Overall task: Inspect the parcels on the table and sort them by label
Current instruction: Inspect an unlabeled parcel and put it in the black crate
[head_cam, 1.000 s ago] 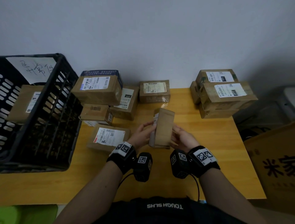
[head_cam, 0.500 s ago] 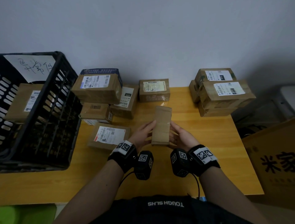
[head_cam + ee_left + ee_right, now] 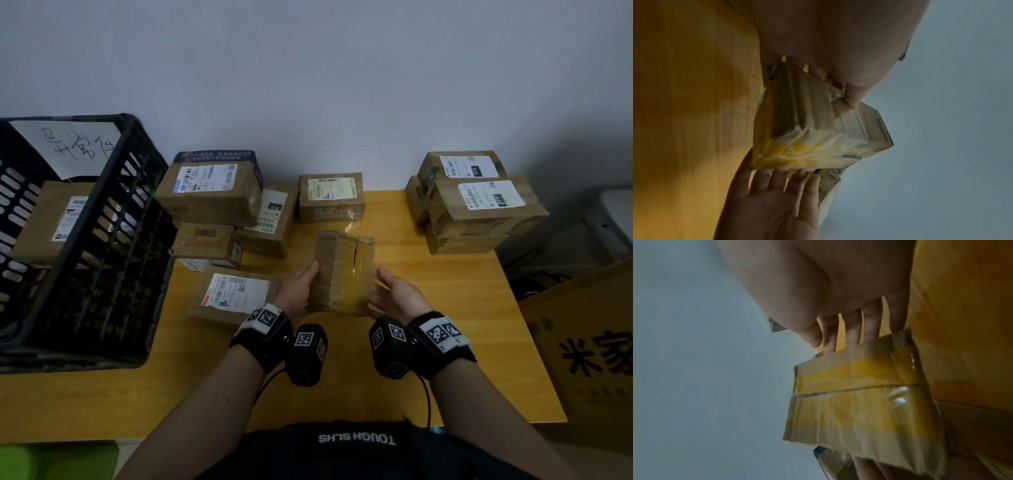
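A small brown parcel wrapped in clear and yellow tape hangs above the middle of the wooden table; no label shows on its upturned face. My left hand grips its left edge, thumb on top and fingers beneath. In the left wrist view the thumb presses the parcel. My right hand lies with straight fingers against the right side. In the right wrist view those fingers run behind the parcel while the thumb stays off it.
A labelled parcel lies left of my hands, with a pile of parcels behind it. One parcel sits at the wall, and a stack at the back right. The black crate on the left holds one parcel. A big carton stands beyond the right edge.
The parcel has turned in my hands from standing on its narrow edge to showing its broad taped face. The label seen on its left side a second ago is out of sight.
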